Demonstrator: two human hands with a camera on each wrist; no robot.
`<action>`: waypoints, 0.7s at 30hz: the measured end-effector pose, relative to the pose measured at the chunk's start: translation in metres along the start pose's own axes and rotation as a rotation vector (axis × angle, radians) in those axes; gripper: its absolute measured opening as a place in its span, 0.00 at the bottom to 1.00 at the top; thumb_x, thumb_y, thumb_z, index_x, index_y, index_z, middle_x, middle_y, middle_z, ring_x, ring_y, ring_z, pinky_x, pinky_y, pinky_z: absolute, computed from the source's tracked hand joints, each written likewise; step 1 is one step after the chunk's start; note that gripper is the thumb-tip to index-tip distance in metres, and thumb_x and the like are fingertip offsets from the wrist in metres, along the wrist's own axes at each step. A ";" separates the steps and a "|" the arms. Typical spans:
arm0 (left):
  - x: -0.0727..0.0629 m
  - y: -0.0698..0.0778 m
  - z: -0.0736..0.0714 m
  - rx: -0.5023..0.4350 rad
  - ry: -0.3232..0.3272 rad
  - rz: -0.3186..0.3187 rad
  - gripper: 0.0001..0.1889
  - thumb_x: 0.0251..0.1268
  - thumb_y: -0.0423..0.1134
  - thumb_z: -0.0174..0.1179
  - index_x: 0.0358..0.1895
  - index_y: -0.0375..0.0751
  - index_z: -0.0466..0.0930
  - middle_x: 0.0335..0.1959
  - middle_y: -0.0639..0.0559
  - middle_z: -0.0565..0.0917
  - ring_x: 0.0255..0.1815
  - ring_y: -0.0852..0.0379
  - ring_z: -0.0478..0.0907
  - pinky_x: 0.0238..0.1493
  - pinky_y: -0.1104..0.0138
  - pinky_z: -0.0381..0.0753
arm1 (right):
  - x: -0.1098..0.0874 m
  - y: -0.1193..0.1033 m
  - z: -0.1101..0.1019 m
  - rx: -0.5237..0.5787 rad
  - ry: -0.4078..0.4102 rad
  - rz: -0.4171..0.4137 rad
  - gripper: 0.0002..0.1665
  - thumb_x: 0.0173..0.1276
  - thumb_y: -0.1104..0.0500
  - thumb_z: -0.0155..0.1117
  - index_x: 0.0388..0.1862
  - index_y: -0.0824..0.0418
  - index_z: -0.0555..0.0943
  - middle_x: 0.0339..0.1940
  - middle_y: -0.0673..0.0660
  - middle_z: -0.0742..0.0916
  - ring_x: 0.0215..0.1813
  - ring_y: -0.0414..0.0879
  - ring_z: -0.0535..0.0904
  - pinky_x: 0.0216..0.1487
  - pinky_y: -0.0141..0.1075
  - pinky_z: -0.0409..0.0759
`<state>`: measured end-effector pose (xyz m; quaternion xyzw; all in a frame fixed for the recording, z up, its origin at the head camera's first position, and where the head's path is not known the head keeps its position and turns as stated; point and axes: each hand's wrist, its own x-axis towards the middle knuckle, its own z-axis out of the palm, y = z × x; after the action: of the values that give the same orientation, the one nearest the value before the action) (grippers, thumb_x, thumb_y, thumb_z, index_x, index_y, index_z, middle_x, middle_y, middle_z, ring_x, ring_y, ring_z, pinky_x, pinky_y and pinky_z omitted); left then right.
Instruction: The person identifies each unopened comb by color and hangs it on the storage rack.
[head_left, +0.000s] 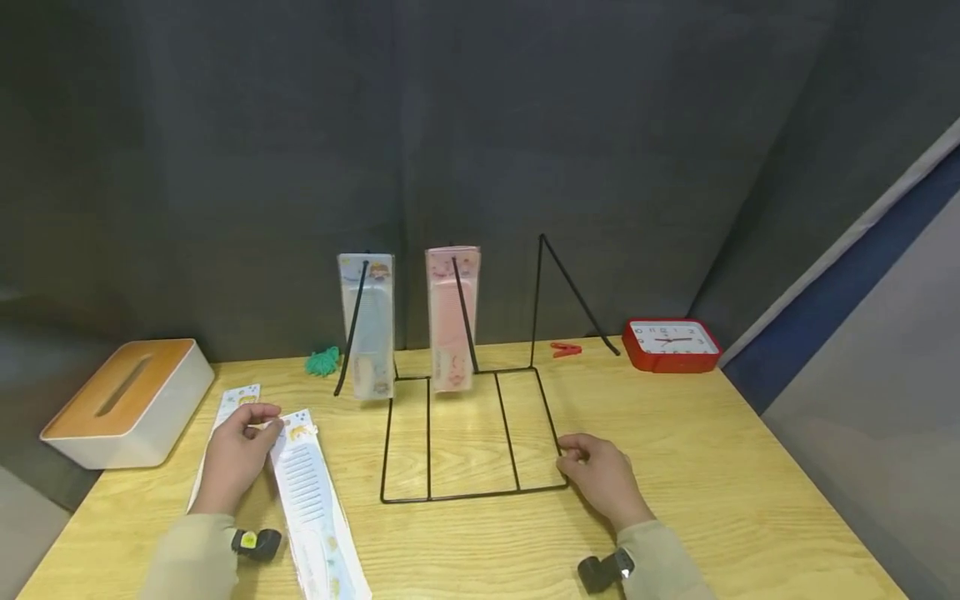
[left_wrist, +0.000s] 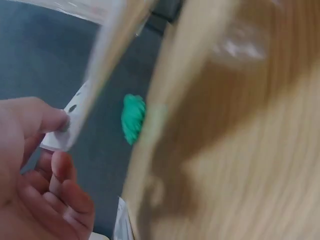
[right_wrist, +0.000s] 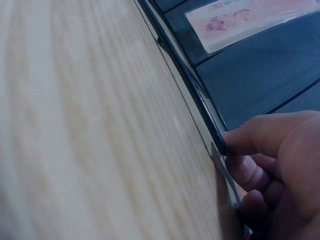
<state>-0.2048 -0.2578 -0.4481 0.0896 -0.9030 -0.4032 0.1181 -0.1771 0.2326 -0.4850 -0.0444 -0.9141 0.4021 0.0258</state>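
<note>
My left hand [head_left: 238,454] pinches the top of a packaged comb [head_left: 309,500] with white and pale blue colouring. In the left wrist view, thumb and fingers hold the corner of its card [left_wrist: 75,117]. Another similar pack [head_left: 238,402] lies partly hidden beneath that hand. My right hand [head_left: 602,475] grips the right side of a black wire rack [head_left: 472,497] between thumb and fingers, near its front corner. A blue packaged comb [head_left: 372,333] hangs from the rack's left hook, and a pink one [head_left: 450,333] from the middle hook. The right hook [head_left: 573,287] stands bare.
A white tissue box with a wooden lid [head_left: 161,417] stands at the left. A green tangle [head_left: 323,362] lies behind the rack's left side. At the back right are a red clip [head_left: 566,350] and a red clock [head_left: 673,345]. Dark curtain closes off the rear.
</note>
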 end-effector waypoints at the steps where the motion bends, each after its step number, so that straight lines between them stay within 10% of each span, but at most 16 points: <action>1: -0.004 0.002 -0.001 -0.023 0.009 -0.010 0.15 0.74 0.44 0.58 0.56 0.41 0.80 0.54 0.43 0.81 0.41 0.56 0.74 0.34 0.70 0.74 | 0.000 0.000 0.000 -0.001 0.001 0.002 0.17 0.63 0.58 0.69 0.51 0.59 0.86 0.31 0.47 0.82 0.32 0.42 0.73 0.39 0.37 0.73; 10: -0.033 0.034 -0.009 -0.400 0.002 -0.004 0.17 0.67 0.39 0.68 0.54 0.36 0.77 0.37 0.55 0.85 0.35 0.63 0.82 0.37 0.71 0.84 | 0.000 0.000 -0.001 -0.007 -0.009 -0.001 0.17 0.63 0.58 0.68 0.51 0.60 0.86 0.32 0.48 0.83 0.34 0.43 0.74 0.40 0.38 0.73; 21: -0.072 0.090 -0.039 -0.473 -0.021 0.295 0.05 0.63 0.29 0.69 0.38 0.32 0.83 0.31 0.49 0.86 0.23 0.58 0.79 0.25 0.69 0.82 | 0.001 -0.001 -0.001 0.012 -0.021 -0.010 0.18 0.65 0.59 0.68 0.53 0.61 0.86 0.33 0.49 0.83 0.36 0.44 0.74 0.41 0.39 0.73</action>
<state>-0.1304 -0.2080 -0.3655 -0.0770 -0.7883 -0.5821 0.1837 -0.1783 0.2328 -0.4840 -0.0352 -0.9122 0.4079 0.0184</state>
